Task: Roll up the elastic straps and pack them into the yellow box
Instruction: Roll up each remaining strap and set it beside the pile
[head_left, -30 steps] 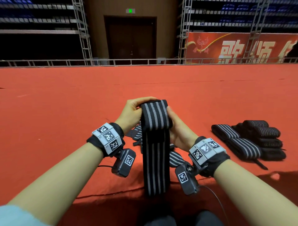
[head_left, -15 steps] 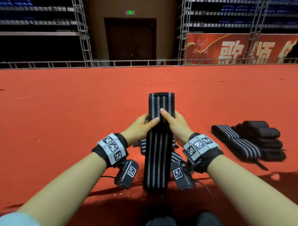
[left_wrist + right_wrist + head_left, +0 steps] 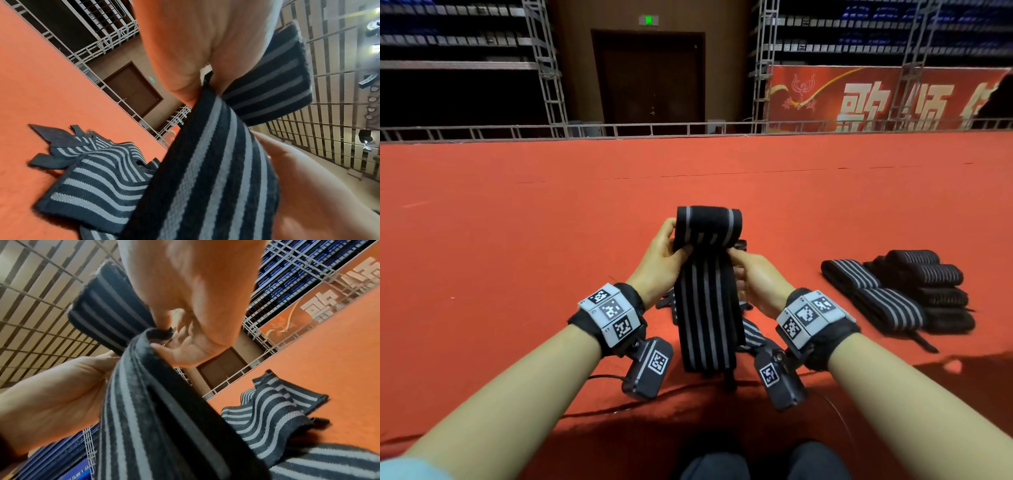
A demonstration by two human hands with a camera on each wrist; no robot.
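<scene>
In the head view, a black elastic strap with grey stripes [image 3: 707, 308] is held upright above the red carpet [image 3: 517, 222], near its close edge, and its top end is turned over into a short roll. The left hand [image 3: 659, 265] is closed on the strap's left edge just under the roll, thumb at the front, and the right hand [image 3: 755, 277] is closed on the right edge at the same height; the long tail hangs down between the wrists. More loose straps [image 3: 751, 334] are partly seen on the carpet behind the held one. Toward the carpet's right side a pile of rolled straps [image 3: 914, 291] is laid, well apart from the hands. The yellow box is not seen in any view. In the left wrist view, the strap [image 3: 207, 170] is pinched by the left hand [image 3: 197, 45] where the folded end bends back, and the loose straps [image 3: 96, 175] are spread on the carpet [image 3: 41, 81] below. In the right wrist view, the strap [image 3: 141, 410] is gripped at the fold by the right hand [image 3: 189, 288], with the left hand [image 3: 61, 386] clasped on its other edge; crumpled loose straps [image 3: 273, 410] are laid on the carpet [image 3: 329, 353] beyond.
</scene>
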